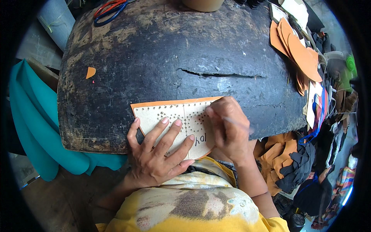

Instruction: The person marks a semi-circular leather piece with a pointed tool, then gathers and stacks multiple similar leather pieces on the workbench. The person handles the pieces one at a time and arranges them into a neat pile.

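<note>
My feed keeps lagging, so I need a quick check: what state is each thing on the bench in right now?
Left hand: flat, fingers spread on the template.
Right hand: closed around a thin tool.
Perforated template: lying flat on an orange sheet.
Wooden block: worn, cracked across its top.
Scissors: lying unused at the far edge.
Orange cutouts: stacked.

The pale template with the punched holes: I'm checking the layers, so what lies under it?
Under the pale template an orange sheet shows along its top and left edges, lying on the dark worn block. The left hand and right hand cover the rest.
</note>
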The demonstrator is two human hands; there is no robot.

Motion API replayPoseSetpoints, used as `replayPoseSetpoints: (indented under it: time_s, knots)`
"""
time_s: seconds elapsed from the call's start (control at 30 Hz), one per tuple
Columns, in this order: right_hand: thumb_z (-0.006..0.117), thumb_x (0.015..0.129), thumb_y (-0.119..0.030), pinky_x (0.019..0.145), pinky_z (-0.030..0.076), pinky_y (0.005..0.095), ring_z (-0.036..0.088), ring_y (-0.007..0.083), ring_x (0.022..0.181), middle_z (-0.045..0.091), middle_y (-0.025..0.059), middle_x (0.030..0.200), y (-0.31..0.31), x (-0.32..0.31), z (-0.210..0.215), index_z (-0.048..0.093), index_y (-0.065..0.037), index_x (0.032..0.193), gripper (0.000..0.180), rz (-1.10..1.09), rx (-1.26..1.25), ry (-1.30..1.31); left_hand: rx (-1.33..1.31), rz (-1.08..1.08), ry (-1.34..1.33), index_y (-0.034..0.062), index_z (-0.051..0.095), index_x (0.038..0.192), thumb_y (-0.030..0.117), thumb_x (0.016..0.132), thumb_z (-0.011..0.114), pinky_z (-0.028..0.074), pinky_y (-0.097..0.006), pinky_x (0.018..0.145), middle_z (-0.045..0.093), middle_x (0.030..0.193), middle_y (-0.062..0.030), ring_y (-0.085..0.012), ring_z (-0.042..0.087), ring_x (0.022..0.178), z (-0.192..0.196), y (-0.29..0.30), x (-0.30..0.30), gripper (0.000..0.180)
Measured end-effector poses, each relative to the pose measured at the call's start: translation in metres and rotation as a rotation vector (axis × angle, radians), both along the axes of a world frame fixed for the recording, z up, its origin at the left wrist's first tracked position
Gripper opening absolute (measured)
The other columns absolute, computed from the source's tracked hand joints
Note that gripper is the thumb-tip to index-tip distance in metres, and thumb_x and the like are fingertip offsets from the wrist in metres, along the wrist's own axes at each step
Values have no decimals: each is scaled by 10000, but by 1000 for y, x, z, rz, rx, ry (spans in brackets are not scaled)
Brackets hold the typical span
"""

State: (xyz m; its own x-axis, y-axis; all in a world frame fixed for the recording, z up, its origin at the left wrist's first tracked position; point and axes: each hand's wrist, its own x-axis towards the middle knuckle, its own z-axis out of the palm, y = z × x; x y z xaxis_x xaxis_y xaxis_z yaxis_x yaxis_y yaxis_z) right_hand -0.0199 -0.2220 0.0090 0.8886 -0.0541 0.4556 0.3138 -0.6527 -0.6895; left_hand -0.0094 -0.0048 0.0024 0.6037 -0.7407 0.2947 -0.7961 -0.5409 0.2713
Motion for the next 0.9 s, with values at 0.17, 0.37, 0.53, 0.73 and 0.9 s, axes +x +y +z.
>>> replayPoseSetpoints:
  time_s: [0.17,0.37,0.53,0.73,0.9]
  knots:
    - [634,862,43,611,460,376,554,292,647,558,130,737,-1,0,-1,554,5,853,89,-17,260,60,-2,2,4,271,686,1155,519,851,628,242,-649,1058,562,1329,-49,-243,450,1277,0,0,0,396]
    - [635,846,69,604,447,363,531,277,638,537,131,734,-3,-1,-2,532,2,860,123,-8,152,17,0,1,3,275,685,1163,529,842,637,240,-652,1061,558,1337,-47,-241,445,1283,-1,1,0,412]
    - [607,885,59,579,434,346,520,248,604,535,121,714,-3,-2,-2,531,9,860,94,-57,239,39,-5,8,11,279,686,1159,529,838,643,242,-654,1063,559,1337,-44,-240,450,1279,-1,0,-1,410]
    - [600,893,56,575,424,324,495,229,597,522,110,710,-4,-4,-4,528,19,882,82,-21,242,29,0,6,7,279,682,1164,529,839,640,239,-657,1065,555,1339,-43,-240,448,1282,-1,1,-1,412]
    - [580,915,53,557,411,298,494,192,601,517,99,722,-4,-9,-5,533,20,858,81,-92,304,18,-4,10,15,274,681,1164,526,836,642,237,-659,1066,556,1337,-45,-241,449,1282,-1,0,-1,415]
